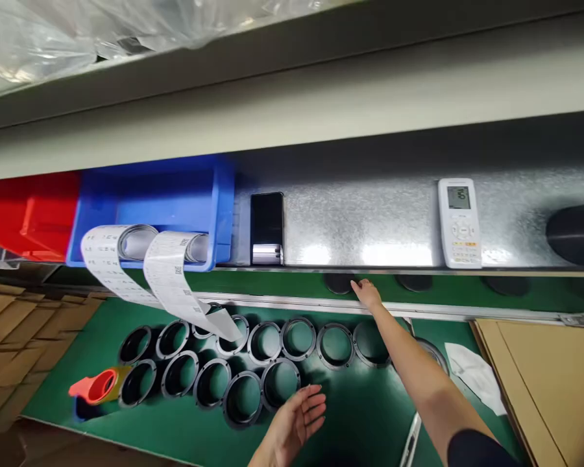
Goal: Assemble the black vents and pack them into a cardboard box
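1. Green table [355, 405], seen in the head view: black rings [243, 423] stand on it in two rough rows, open ends up.
2. The left hand [299, 415] is empty, its fingers loosely curled, just beside the right end of the front row.
3. The right hand [368, 294] reaches to the green strip [287, 283] behind the table, fingertips at the right edge of a black disc [339, 283]; I cannot tell whether they grip it. More discs [414, 283] lie farther right along the strip.
4. Above the strip, a metal shelf [350, 201] bears a phone [267, 220], a white remote [460, 224] and a blue bin [222, 207]. Label strips [168, 266] hang from the bin over the rings.
5. At the table's right lie a white cloth [474, 376] and cardboard [555, 389].
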{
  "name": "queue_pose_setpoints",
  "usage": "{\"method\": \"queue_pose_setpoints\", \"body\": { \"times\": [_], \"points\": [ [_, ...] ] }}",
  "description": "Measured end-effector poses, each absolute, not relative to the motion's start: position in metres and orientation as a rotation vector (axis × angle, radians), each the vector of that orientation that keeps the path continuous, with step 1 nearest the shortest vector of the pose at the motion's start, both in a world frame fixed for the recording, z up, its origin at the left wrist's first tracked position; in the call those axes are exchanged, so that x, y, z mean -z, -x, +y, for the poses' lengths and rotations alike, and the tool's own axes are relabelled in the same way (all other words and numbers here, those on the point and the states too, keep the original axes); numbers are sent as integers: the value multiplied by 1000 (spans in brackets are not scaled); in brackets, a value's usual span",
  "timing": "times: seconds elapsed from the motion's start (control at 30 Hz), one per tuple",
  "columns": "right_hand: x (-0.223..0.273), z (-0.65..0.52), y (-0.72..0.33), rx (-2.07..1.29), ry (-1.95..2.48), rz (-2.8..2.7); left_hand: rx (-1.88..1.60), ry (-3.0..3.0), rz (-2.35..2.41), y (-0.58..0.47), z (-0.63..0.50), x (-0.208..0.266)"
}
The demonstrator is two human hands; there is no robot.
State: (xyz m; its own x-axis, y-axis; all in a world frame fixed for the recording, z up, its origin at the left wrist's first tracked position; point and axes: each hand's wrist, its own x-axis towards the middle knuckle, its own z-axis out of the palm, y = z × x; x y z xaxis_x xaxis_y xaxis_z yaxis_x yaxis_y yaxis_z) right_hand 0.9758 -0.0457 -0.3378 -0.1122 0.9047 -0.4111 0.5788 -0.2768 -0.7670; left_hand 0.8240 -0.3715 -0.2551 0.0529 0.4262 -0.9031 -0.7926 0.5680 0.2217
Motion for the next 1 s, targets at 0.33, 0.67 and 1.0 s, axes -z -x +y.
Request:
{"method": "queue_pose_setpoints", "body": {
  "times": [0.33,0.67,1.0],
  "points": [
    [286,-132,-957,-2104,1330,-1250,-1287,303,948,-811,-354,241],
    [192,-290,-1011,-1756,1210,-1581,-1484,69,537,-856,-346,175],
    [167,-300,-1029,-1107,835,-2151,-1459,25,518,-884,-389,143]
  ]
}}
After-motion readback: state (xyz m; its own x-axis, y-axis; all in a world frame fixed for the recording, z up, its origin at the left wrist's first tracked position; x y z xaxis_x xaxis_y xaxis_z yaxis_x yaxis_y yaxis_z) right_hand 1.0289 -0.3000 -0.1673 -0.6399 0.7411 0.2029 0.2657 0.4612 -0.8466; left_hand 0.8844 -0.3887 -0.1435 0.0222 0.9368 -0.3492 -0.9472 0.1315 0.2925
